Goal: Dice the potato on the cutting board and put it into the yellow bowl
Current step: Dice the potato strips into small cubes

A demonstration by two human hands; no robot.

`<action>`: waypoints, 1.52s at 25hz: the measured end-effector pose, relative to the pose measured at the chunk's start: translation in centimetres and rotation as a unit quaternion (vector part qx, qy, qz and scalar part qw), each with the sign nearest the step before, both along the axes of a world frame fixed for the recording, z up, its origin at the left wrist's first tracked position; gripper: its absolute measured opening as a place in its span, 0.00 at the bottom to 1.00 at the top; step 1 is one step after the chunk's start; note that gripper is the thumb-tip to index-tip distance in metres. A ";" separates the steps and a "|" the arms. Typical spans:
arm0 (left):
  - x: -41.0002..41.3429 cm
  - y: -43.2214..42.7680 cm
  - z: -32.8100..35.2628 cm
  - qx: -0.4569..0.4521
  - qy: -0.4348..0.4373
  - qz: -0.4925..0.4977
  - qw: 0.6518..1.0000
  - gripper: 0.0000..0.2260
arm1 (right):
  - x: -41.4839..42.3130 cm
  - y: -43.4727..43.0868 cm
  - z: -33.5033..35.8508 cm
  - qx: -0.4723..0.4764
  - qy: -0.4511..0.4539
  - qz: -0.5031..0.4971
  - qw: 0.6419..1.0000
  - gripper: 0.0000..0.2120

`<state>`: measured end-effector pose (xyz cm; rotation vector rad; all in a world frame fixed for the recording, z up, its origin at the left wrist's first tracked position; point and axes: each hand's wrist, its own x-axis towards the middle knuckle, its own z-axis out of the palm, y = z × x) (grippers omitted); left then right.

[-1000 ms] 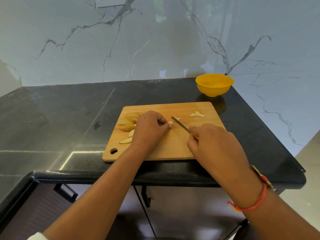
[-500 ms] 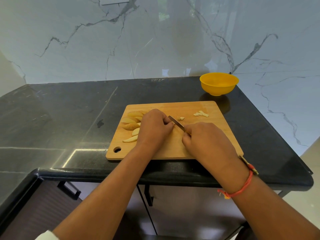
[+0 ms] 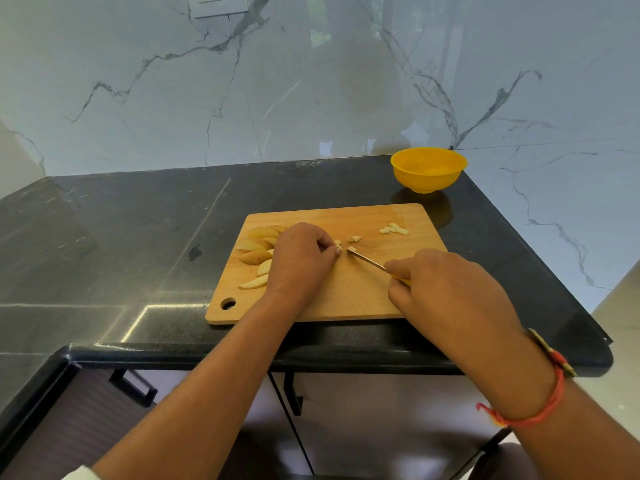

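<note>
A wooden cutting board (image 3: 349,292) lies on the black counter. Several potato wedges (image 3: 254,256) are fanned out on its left part. My left hand (image 3: 299,259) pinches a small potato strip (image 3: 337,244) against the board at its fingertips. My right hand (image 3: 446,292) grips a knife (image 3: 367,259) with a yellow handle; the blade tip rests at a cut piece just right of the left fingertips. Small diced pieces (image 3: 394,231) lie at the board's far right, two more (image 3: 355,239) near the middle. The yellow bowl (image 3: 428,169) stands behind the board at the back right and looks empty.
The black counter (image 3: 121,244) runs left of the board, with a marble wall behind and to the right. Its front edge is just below the board; the right edge is close to the bowl. Cabinet handles (image 3: 133,388) show underneath. A wall socket (image 3: 221,5) sits at top.
The knife has come away from the left fingers and lowered to the right, leaving a newly cut piece at its tip. The left hand stays on the strip.
</note>
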<state>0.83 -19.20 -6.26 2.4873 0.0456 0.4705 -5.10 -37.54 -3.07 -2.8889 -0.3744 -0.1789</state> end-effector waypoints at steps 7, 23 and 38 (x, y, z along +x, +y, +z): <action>0.7 -1.1 1.5 0.055 0.080 -0.011 0.995 0.25 | 1.6 -0.9 -0.1 0.075 0.013 -0.013 0.997 0.15; 2.5 -2.0 1.4 0.072 0.081 -0.047 0.993 0.18 | 3.7 -4.0 1.3 0.192 0.182 -0.034 0.964 0.11; 5.0 -6.4 0.8 -0.010 0.029 -0.062 0.998 0.16 | 5.2 -4.1 -1.2 0.193 0.031 -0.100 0.976 0.14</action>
